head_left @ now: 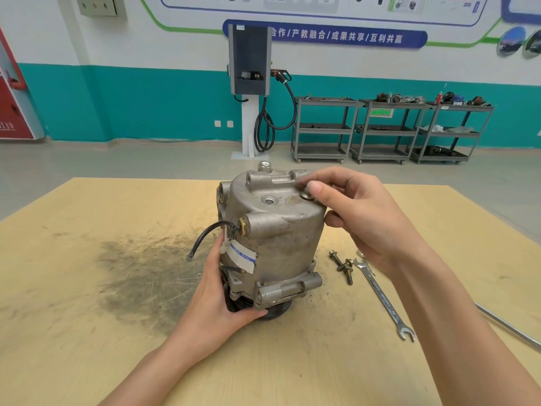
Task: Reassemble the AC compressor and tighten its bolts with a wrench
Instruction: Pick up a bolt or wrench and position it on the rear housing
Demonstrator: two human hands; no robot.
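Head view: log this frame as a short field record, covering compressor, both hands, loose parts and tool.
compressor: stands upright, pulley end down, on the table; AC compressor
left hand: grips the lower body
right hand: pinches a bolt on the top cover
loose bolts: lying right of the compressor
wrench: flat on table, untouched

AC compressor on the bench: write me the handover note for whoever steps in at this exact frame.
Left hand: grips the AC compressor low on its side, steadying it upright on the wooden table, pulley end down.
Right hand: thumb and fingers pinch a flanged bolt seated in a hole at the top cover's rim.
Loose bolts: lying on the table right of the compressor.
Open-end wrench: flat on the table beside them, untouched.
Done: housing together, one bolt started by hand.
Left: start the remaining bolts, then tighten all with the wrench.
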